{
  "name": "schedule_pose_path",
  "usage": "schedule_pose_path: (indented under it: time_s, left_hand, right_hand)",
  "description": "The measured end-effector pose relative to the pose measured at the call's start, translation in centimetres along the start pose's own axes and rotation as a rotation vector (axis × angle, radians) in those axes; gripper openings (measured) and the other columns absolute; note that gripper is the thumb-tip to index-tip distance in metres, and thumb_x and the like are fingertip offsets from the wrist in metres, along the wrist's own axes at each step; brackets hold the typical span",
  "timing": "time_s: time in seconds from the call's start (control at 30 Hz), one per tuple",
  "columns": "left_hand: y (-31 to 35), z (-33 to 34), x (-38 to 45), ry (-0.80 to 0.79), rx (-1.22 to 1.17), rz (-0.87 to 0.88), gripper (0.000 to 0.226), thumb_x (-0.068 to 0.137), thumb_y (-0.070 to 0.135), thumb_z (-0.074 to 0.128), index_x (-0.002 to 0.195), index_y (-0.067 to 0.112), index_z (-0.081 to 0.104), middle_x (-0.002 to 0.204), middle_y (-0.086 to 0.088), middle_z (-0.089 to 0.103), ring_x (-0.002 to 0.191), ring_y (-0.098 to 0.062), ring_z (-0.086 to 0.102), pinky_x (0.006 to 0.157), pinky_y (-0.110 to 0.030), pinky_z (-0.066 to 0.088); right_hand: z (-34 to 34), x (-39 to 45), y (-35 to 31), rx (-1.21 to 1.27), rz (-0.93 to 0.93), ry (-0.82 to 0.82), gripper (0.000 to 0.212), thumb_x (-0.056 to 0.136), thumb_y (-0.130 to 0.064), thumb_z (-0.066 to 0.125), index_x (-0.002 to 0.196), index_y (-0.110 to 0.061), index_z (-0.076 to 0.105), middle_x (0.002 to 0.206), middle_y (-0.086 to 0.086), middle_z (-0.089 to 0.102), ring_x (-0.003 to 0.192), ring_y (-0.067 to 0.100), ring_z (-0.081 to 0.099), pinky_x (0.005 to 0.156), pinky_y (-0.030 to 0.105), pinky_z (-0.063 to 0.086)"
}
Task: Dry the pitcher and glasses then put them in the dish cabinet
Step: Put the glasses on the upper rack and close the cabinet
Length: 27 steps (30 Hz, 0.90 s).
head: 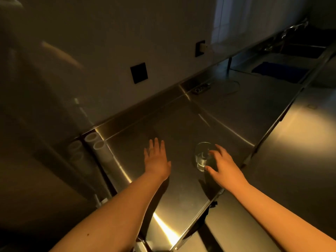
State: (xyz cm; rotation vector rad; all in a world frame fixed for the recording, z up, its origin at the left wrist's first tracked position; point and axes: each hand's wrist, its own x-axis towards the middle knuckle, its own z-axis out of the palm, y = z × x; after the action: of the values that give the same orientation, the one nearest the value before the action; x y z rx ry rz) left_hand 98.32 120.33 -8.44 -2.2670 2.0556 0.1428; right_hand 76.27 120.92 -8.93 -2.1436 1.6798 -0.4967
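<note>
No readable labels or writing anywhere, it was all too dim. The steel counter [181, 128] ran off toward a murky sink [300, 50] with a dark cloth [280, 71] beside it. Left hand [157, 159] hovered flat, fingers spread, holding nothing. Right hand [221, 168] was curled round the clear glass [202, 157] standing upright near the counter's front edge, fingertips touching it.
</note>
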Motion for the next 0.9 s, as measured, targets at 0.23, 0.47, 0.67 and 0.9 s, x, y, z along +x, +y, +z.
schedule_pose_path:
  time_s: [0.23, 0.47, 0.67, 0.9]
  left_hand:
    - [-2.1, 4.0, 4.1, -0.001, 0.011, -0.043, 0.078, 0.097, 0.046, 0.037, 0.151, 0.016, -0.011, 0.158, -0.01, -0.019, 0.144, -0.029, -0.019, 0.118, -0.047, -0.001]
    - [-3.5, 6.5, 5.8, -0.057, -0.253, -0.176, 0.081, 0.094, 0.052, 0.044, 0.152, 0.022, -0.004, 0.159, -0.011, -0.01, 0.147, -0.03, -0.003, 0.117, -0.045, 0.014]
    - [-2.4, 6.9, 6.1, 0.004, -0.512, -0.215, 0.09, 0.09, 0.045, 0.058, 0.152, 0.012, 0.001, 0.157, -0.01, 0.007, 0.143, -0.029, 0.018, 0.112, -0.038, 0.031]
    - [-0.2, 7.0, 5.7, 0.012, -0.562, -0.038, 0.09, 0.081, 0.043, 0.069, 0.149, 0.013, 0.017, 0.145, -0.007, 0.024, 0.129, -0.027, 0.04, 0.102, -0.037, 0.042]
  right_hand:
    - [2.7, 3.7, 1.3, 0.061, 0.091, -0.012, 0.082, 0.081, -0.04, 0.066, 0.145, -0.018, 0.02, 0.156, 0.006, 0.0, 0.142, 0.024, 0.009, 0.11, 0.035, 0.026]
    - [4.0, 4.8, 1.8, 0.039, 0.098, -0.007, 0.091, 0.078, -0.046, 0.067, 0.147, -0.02, 0.013, 0.156, 0.008, 0.007, 0.142, 0.024, 0.009, 0.11, 0.035, 0.024]
    - [4.2, 6.1, 2.0, -0.015, 0.117, -0.03, 0.095, 0.076, -0.047, 0.069, 0.147, -0.019, 0.011, 0.152, 0.009, 0.016, 0.138, 0.025, 0.019, 0.105, 0.037, 0.033]
    - [2.7, 6.8, 1.5, 0.036, 0.084, 0.071, 0.095, 0.065, -0.045, 0.078, 0.14, -0.016, 0.028, 0.138, 0.007, 0.042, 0.124, 0.023, 0.041, 0.093, 0.037, 0.045]
